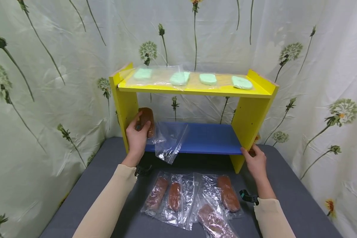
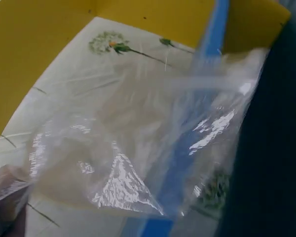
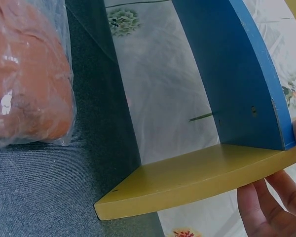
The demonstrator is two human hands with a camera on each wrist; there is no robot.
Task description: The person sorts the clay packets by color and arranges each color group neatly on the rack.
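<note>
holding one brown piece (image 1: 149, 119) between thumb and fingers, the left hand (image 1: 138, 137) is near the left end of the blue shelf (image 1: 211, 138), just beside the yellow side panel. this piece stands nearly upright above the shelf; whether its lower end touches the board, i cannot tell. clear plastic (image 1: 171, 142) hangs from it, over the front edge of the blue shelf.

the right hand (image 1: 256, 162) grips the right side panel (image 1: 251, 122) near the blue shelf, with the thumb at the front and the other fingers on the outer side.

on the dark table (image 1: 98, 185), in front of the rack, four more brown pieces (image 1: 228, 195) lie in clear bags, close together. on the yellow top shelf (image 1: 163, 88), four pale green pieces (image 1: 208, 79) lie in a row, also with clear plastic. behind everything hangs a light curtain (image 1: 59, 109) with printed flowers.
</note>
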